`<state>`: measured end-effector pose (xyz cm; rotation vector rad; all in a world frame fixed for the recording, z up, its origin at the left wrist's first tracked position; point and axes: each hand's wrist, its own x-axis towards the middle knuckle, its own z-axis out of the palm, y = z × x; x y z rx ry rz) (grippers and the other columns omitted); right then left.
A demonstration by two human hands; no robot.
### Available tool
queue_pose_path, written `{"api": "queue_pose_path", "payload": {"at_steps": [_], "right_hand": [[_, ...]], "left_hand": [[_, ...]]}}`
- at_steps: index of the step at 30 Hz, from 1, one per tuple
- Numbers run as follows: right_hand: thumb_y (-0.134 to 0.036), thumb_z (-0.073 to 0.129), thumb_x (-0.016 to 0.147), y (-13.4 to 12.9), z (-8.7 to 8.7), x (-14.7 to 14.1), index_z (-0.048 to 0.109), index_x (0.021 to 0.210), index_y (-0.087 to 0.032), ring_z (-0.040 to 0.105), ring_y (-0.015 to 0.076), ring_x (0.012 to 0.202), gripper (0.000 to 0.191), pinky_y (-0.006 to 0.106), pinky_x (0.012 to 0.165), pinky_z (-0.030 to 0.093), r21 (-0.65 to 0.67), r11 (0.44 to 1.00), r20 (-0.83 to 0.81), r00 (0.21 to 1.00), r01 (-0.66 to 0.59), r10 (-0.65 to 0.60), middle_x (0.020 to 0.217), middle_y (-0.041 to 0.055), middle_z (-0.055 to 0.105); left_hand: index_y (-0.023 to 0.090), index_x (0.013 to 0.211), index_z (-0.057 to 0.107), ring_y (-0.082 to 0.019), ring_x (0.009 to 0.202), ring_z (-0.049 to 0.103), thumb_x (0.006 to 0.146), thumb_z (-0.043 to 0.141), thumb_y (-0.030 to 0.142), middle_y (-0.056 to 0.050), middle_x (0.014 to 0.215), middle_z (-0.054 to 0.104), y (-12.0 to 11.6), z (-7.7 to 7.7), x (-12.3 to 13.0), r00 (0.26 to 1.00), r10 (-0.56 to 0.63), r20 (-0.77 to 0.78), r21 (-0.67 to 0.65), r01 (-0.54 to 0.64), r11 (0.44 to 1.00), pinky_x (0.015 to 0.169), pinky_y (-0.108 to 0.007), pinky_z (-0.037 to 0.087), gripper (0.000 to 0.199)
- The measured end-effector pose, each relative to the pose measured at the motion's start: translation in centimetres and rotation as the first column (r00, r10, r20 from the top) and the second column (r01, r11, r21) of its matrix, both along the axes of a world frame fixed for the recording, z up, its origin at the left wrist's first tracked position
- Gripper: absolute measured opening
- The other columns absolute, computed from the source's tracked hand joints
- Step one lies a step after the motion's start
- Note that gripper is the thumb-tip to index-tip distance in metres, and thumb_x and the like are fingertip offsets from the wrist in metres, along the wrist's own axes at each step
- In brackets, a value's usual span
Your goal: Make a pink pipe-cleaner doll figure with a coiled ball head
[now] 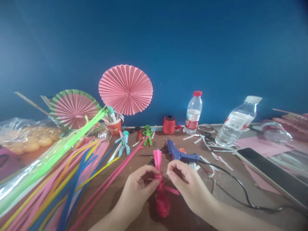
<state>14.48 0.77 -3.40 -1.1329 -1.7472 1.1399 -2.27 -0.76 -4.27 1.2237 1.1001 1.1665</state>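
A bundle of bright pink strips stands upright out of a red-pink wrapped piece near the table's front middle. My left hand pinches this piece at its neck from the left, thumb and forefinger on it. To its right my right hand is closed, thumb and forefinger tips together just beside the neck; what they hold, if anything, is too small to make out. A pink strip sticks out to the right below the fingers. The blue glue gun lies just beyond my right hand.
Coloured pipe cleaners and a green bundle fill the left. Behind are blue and green figures, a red spool and bottles. On the right lie paper scraps, a black cable and a phone.
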Motion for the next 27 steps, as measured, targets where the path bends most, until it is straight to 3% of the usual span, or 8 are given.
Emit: {"api": "queue_pose_path", "payload": {"at_steps": [3,6,8,11,15,17,20,27], "right_hand": [[-0.024,0.039,0.089,-0.1,-0.1,0.3,0.044,0.077,-0.021,0.042,0.0107,0.061,0.013,0.021,0.055,0.035,0.122,0.992,-0.072,0.997,0.014,-0.005,0.069,-0.0037,0.044],[-0.024,0.038,0.09,-0.2,-0.1,0.4,0.045,0.079,-0.022,0.046,0.0125,0.074,0.013,0.024,0.071,0.037,0.284,0.958,-0.167,0.986,0.045,0.003,0.079,-0.0013,0.046],[-0.023,0.039,0.09,-0.2,0.1,0.4,0.046,0.079,-0.021,0.047,0.014,0.087,0.014,0.025,0.079,0.037,0.302,0.951,-0.244,0.97,0.064,0.012,0.089,0.0012,0.05],[-0.024,0.044,0.088,-0.1,0.4,0.3,0.047,0.074,-0.021,0.051,0.0157,0.094,0.015,0.028,0.083,0.038,0.146,0.989,-0.428,0.903,0.037,0.03,0.096,0.0035,0.056],[-0.026,0.056,0.081,0.3,0.6,0.0,0.046,0.068,-0.02,0.059,0.0156,0.074,0.018,0.028,0.067,0.045,-0.139,0.987,-0.648,0.761,-0.08,-0.03,0.078,0.0022,0.063],[-0.026,0.06,0.079,0.6,0.6,0.0,0.045,0.066,-0.019,0.057,0.0126,0.062,0.02,0.023,0.056,0.042,-0.196,0.979,-0.652,0.752,-0.05,-0.092,0.068,0.0003,0.063],[-0.024,0.062,0.076,1.0,0.7,0.1,0.046,0.064,-0.018,0.05,0.0093,0.053,0.021,0.02,0.051,0.037,-0.2,0.98,-0.585,0.8,0.018,-0.134,0.059,-0.0013,0.061],[-0.02,0.061,0.072,1.9,0.1,0.6,0.046,0.069,-0.019,0.059,0.014,0.067,0.014,0.025,0.06,0.045,-0.128,0.981,-0.376,0.908,0.145,-0.183,0.072,0.0009,0.063]], "left_hand": [[0.018,0.077,0.062,-0.011,0.068,0.057,0.069,0.064,0.011,0.001,0.073,0.063,0.2,-0.3,0.0,0.998,0.0,0.056,-0.003,0.0,1.0,0.064,-0.02,0.045,0.011],[0.018,0.078,0.062,-0.012,0.073,0.058,0.069,0.064,0.01,0.0,0.076,0.065,0.4,-0.6,0.0,0.995,-0.006,0.104,-0.005,0.007,1.0,0.067,-0.022,0.045,0.012],[0.018,0.078,0.061,-0.013,0.073,0.059,0.069,0.064,0.01,0.0,0.077,0.065,0.4,-0.7,0.0,0.992,-0.012,0.126,-0.009,0.013,1.0,0.068,-0.022,0.046,0.012],[0.018,0.079,0.061,-0.013,0.071,0.06,0.069,0.065,0.01,0.0,0.076,0.066,0.3,-0.4,0.1,0.992,-0.007,0.129,-0.027,0.011,1.0,0.067,-0.023,0.047,0.013],[0.017,0.082,0.064,-0.016,0.076,0.061,0.064,0.067,0.008,-0.004,0.078,0.067,0.3,-0.1,0.1,0.994,0.008,0.109,-0.017,-0.006,1.0,0.069,-0.025,0.048,0.02],[0.016,0.083,0.065,-0.018,0.078,0.061,0.062,0.068,0.007,-0.004,0.079,0.067,0.5,-0.2,0.1,0.995,0.041,0.088,0.007,-0.042,0.999,0.07,-0.026,0.048,0.023],[0.016,0.084,0.066,-0.018,0.079,0.061,0.062,0.067,0.008,-0.005,0.08,0.067,0.7,-0.6,-0.1,0.993,0.109,0.036,0.016,-0.11,0.994,0.071,-0.027,0.048,0.023],[0.016,0.084,0.064,-0.017,0.076,0.061,0.063,0.067,0.009,-0.004,0.08,0.066,1.0,-0.6,-0.4,0.983,0.183,0.032,0.012,-0.183,0.983,0.072,-0.028,0.049,0.023]]}}
